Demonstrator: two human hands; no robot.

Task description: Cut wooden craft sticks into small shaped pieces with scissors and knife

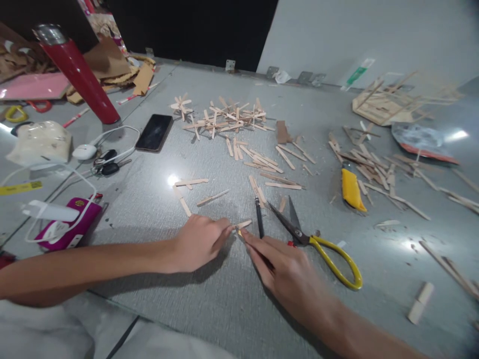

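A short wooden craft stick point(245, 224) is pinched in the fingertips of my left hand point(201, 243). My right hand point(280, 259) is closed close against it, its fingertips around a small thing with a yellowish tip that I cannot make out. Beside my right fingers lie a dark pen-like tool point(259, 217) and open scissors with yellow handles point(335, 257). Above my left hand, a few craft sticks form an angled shape point(183, 203), and a thin pointed stick point(212, 198) rests to its right.
Loose craft sticks point(264, 159) and joined stick pieces point(232, 117) lie farther back. A yellow cutter point(352, 189) sits among sticks on the right, below a stick-built frame point(377, 107). Left are a phone point(154, 132), keys point(108, 162), a red flask point(80, 77) and a purple box point(71, 224) with cables.
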